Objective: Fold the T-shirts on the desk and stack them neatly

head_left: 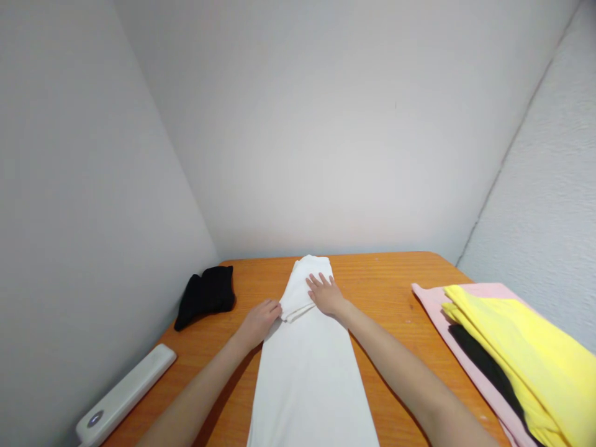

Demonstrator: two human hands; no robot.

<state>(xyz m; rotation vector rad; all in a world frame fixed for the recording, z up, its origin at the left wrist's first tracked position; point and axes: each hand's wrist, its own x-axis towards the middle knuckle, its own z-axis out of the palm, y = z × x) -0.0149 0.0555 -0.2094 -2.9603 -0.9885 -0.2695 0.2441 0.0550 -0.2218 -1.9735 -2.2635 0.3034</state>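
A long white garment point(311, 379) lies in a narrow strip down the middle of the table, running towards me. At its far end a smaller piece of the same white cloth is folded over on top, its loose edge crossing the strip. My right hand point(326, 295) rests flat on that folded piece with its fingers spread. At the left edge of the fold, my left hand point(261, 320) has its fingers together and bent over the cloth, seemingly pinching it. The thumb of the left hand is hidden.
The orange wooden table point(386, 273) meets a pale wall behind. At the left lie a folded black cloth point(207, 295) and a long white device point(128, 391) with a round button. Folded yellow cloth point(526, 347) sits over black and pink cloth point(433, 301) at the right.
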